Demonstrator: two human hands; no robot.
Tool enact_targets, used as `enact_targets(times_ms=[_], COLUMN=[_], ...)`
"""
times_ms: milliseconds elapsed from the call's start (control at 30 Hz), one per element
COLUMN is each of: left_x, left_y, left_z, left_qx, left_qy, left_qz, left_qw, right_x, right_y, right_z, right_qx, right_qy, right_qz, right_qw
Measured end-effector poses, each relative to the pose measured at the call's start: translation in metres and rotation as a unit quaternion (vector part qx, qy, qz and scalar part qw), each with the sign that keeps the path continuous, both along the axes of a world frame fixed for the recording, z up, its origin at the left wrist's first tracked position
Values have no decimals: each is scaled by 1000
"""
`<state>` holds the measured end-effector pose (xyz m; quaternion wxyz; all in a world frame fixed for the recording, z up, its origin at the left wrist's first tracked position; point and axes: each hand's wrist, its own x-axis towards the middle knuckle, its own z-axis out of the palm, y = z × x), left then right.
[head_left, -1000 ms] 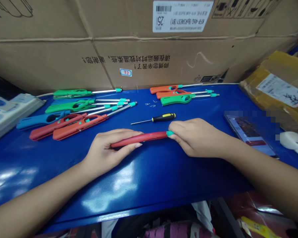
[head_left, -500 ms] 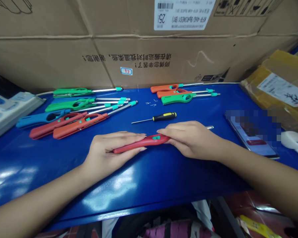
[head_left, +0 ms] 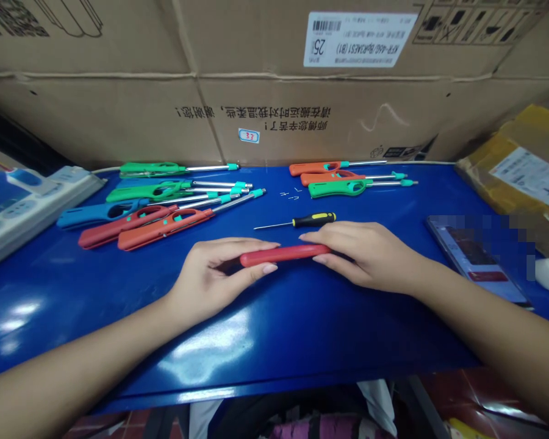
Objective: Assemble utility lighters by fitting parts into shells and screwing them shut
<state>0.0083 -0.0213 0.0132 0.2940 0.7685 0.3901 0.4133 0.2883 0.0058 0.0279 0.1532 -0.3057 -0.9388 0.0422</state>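
A large brown cardboard sheet (head_left: pixel 132 110) with upside-down printing stands behind a glossy blue table (head_left: pixel 302 341). At the far left of the table lies a white power strip (head_left: pixel 50 195). Next to it is a cluster of lighters with long metal tubes pointing right: a green lighter (head_left: pixel 150 171) at the back, a blue lighter (head_left: pixel 101 213) nearer, then a dark red lighter (head_left: pixel 123 227) and an orange lighter (head_left: pixel 162 230) in front.

The left hand (head_left: pixel 215 274) grips the left end of a bright red lighter (head_left: pixel 283 253), thumb along its near side and fingers along its far side. This lighter lies crosswise between the two hands, near the middle of the table; whether it touches the surface cannot be told. Just beyond it is a black and yellow screwdriver (head_left: pixel 313 219), blade pointing left, with small metal pins (head_left: pixel 295 198) behind.

The right hand (head_left: pixel 366 256) is curled around the lighter's right end, thumb on the near side. Behind that hand are two orange lighters (head_left: pixel 315 167) and a green-handled lighter (head_left: pixel 338 189). Farther right lie a phone (head_left: pixel 480 259) and, beyond it, a yellow-taped package (head_left: pixel 521 164).
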Motion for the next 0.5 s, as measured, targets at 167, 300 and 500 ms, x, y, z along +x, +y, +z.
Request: enact_targets(times_ms=[167,300,500], left_x=[-1,1,1], left_y=[-2,-3,-3], left_z=[-1,-2,-4], left_qx=[69,77,76], left_qy=[28,35,39], left_qz=[-47,-44,-39], left_qw=[996,995,996], right_x=[-3,-1,-3], right_y=[-4,-4,-3], right_z=[-1,-2,-2], right_qx=[33,54,44], right_qy=[17,28,5], right_qz=[57,52,40], right_qw=[998,997,998])
